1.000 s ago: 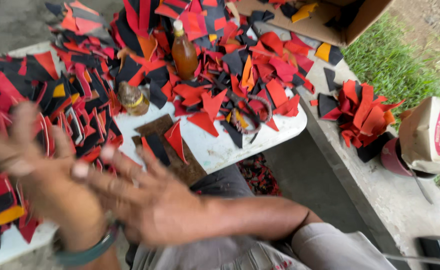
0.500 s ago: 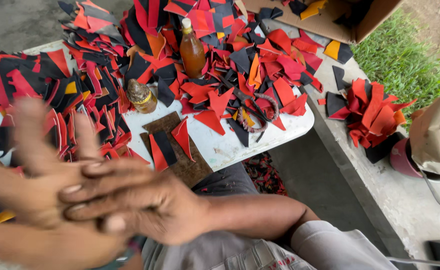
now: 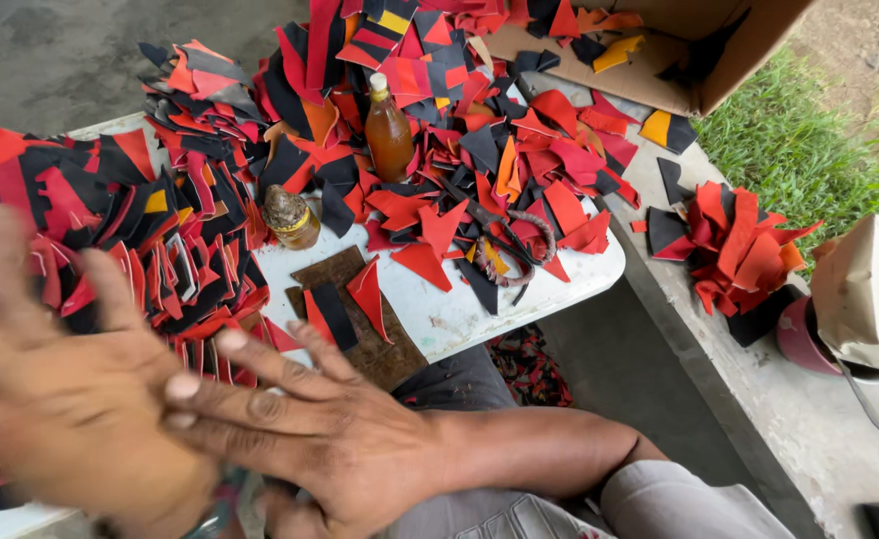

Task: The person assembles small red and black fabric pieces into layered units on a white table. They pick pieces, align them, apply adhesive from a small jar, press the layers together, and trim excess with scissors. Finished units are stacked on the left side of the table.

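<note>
My right hand [image 3: 330, 439] lies flat near the bottom centre, fingers stretched left across my left hand [image 3: 60, 399]. The left hand is blurred, its fingers spread and pointing up. Neither hand holds anything. Just beyond them, a brown board [image 3: 365, 334] sits on the white table [image 3: 459, 309] with a red scrap [image 3: 368, 291] and a black scrap [image 3: 332, 314] on it. Heaps of red, black and orange cut scraps [image 3: 190, 230] cover the table behind.
An amber bottle [image 3: 390, 135] and a small lidded jar [image 3: 292, 218] stand among the scraps, with scissors [image 3: 507, 245] to their right. A cardboard box [image 3: 699, 50] sits at the back. On the concrete ledge are more scraps [image 3: 729, 245], a paper bag [image 3: 874, 294] and a red pot [image 3: 797, 339].
My hands have come together and slid against each other; the right hand now lies across the left. The view has shifted slightly.
</note>
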The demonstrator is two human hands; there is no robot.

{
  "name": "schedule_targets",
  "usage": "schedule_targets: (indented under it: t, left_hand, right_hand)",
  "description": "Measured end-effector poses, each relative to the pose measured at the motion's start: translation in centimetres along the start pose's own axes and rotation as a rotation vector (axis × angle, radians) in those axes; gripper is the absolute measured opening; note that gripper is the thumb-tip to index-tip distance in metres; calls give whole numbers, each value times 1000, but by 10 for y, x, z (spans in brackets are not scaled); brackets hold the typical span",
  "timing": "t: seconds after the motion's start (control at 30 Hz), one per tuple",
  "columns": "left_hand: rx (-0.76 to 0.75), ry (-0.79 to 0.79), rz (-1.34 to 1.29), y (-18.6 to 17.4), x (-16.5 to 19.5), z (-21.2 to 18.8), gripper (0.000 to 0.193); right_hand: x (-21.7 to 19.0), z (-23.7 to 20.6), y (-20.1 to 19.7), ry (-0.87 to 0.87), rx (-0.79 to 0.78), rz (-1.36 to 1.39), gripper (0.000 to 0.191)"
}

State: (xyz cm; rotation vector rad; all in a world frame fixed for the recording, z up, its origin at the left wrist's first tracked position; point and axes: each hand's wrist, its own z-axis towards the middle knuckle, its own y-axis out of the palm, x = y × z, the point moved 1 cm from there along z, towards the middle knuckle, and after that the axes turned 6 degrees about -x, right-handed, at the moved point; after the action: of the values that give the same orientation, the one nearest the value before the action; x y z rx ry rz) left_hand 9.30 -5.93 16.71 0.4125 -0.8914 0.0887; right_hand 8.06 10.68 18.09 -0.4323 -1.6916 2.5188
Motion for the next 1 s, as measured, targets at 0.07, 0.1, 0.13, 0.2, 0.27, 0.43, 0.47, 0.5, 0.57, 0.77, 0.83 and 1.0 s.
schedule_targets:
  t: [0.07,0.1,0.13,0.2,0.27,0.43,0.47,0.5,0.57,0.77,0.83,1.0]
  left_hand:
    - [40,-25,197,21,4,-1,96]
    - [49,-68,248,30,2,-5,97]
    - [52,-98,294,34,0,-6,98]
    - [40,-106,289,31,-7,-5,100]
    - [-16,-106,284,13,-9,-3,101]
    - [-67,-149,-750,-5,-23,-12,96]
    - [-35,-137,-805,6,-32,-17,94]
    - [-3,-122,-860,19,-42,-24,92]
    - [1,-80,-792,30,-51,-25,86]
    - [31,-25,-240,-1,-40,-2,84]
    - [35,48,30,-4,-43,-4,84]
    - [90,-174,228,3,-57,-17,90]
  right_hand:
    - [4,-5,14,69,44,-76,79]
    - [6,-5,22,78,77,-93,70]
    - [15,-4,28,83,114,-122,61]
    - [24,-4,36,56,100,-176,58]
    - [23,-7,40,9,-18,-185,70]
    - [14,-6,27,-17,27,392,99]
    - [16,-2,23,5,48,338,101]
    - [19,3,19,28,67,285,104]
    - [27,12,11,75,28,88,106]
    - [14,5,12,89,-11,209,87]
    - [16,6,23,110,-26,-4,73]
    - [36,12,50,55,163,-233,54]
